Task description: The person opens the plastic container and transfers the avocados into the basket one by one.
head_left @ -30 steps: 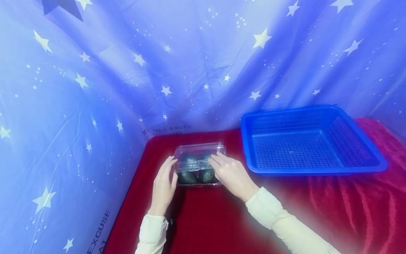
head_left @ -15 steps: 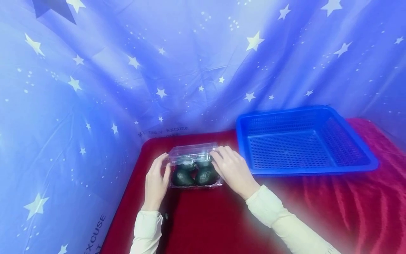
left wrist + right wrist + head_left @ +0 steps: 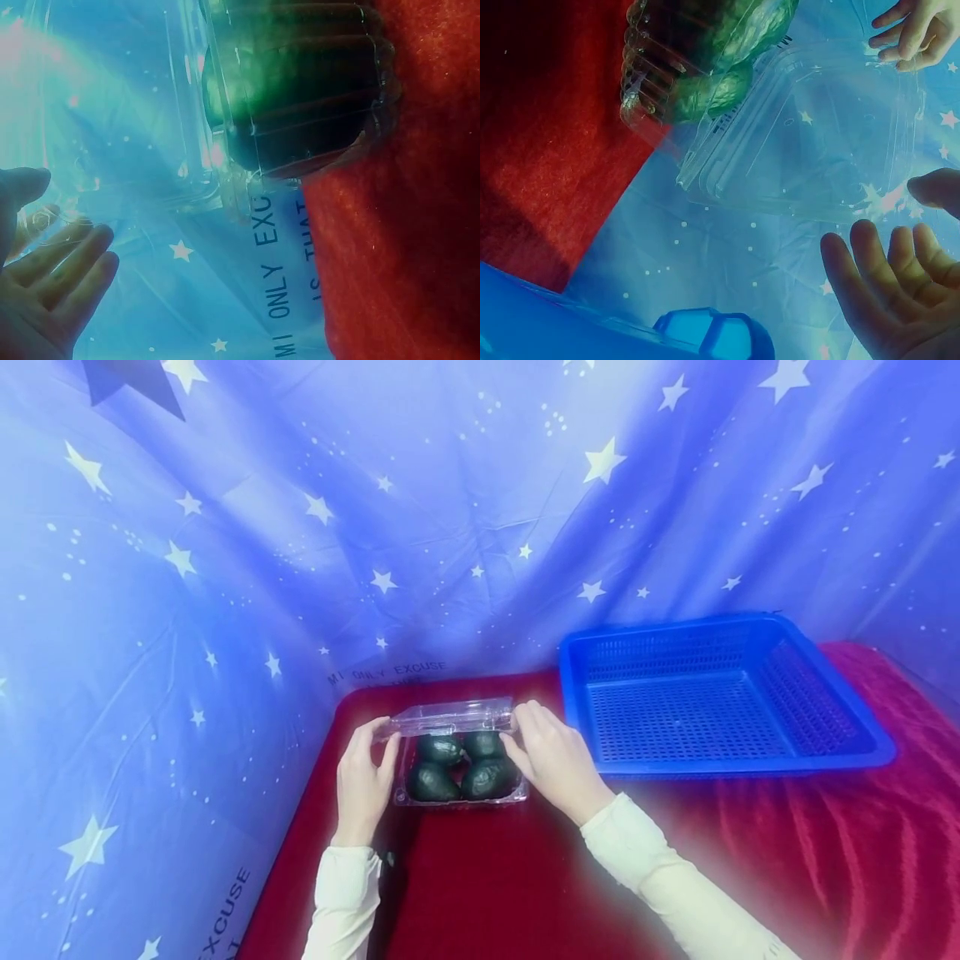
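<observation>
A clear plastic clamshell box with several dark green avocados inside stands on the red cloth. Its hinged lid is raised at the far side, tilted up and back. My left hand pinches the lid's left corner between thumb and fingers; the left wrist view shows that hand around the clear corner. At the right corner, my right hand holds the lid edge with thumb and fingertips. In the right wrist view the whole lid spans between the two hands.
A blue perforated plastic basket stands right of the box, close to my right hand. Red cloth covers the table. A blue star-printed curtain hangs behind and along the left side.
The lid has swung up and back from over the avocados, baring all of them. Both hands have moved with it at its corners. The head view has shifted slightly.
</observation>
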The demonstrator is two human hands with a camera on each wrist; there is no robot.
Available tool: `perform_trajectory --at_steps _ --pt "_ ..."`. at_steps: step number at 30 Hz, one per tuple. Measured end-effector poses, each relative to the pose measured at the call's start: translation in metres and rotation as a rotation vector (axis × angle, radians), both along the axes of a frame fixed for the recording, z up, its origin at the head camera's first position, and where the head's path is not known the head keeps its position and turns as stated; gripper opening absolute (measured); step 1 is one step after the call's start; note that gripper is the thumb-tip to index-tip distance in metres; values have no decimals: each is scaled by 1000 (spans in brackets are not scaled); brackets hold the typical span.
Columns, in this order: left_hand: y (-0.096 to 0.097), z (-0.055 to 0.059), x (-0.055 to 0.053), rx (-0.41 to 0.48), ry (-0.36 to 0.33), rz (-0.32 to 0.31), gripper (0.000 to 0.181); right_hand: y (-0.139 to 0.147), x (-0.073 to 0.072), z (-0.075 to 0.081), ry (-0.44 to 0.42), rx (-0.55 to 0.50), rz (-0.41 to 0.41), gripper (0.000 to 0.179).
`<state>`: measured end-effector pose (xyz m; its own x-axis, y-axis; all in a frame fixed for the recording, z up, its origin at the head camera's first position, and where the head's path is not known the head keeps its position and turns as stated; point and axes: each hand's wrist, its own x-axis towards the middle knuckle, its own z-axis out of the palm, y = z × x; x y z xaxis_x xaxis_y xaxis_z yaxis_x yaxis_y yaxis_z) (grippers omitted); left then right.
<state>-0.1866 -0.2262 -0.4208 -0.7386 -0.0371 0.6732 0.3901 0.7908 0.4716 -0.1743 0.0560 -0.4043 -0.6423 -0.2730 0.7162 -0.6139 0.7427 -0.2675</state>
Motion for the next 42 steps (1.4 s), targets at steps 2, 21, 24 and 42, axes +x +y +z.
perform_trajectory --at_steps 2,21,24,42 --pt "0 1 -1 9 -14 6 29 0 -1 -1 -2 -12 3 20" --pt "-1 2 -13 128 -59 -9 24 2 -8 -3 -95 -29 -17 22" --pt "0 3 -16 141 -55 -14 24 3 -9 -3 -102 -34 -16 28" --pt "1 -6 -32 274 -116 -75 26 5 -16 -16 -280 -20 12 68"
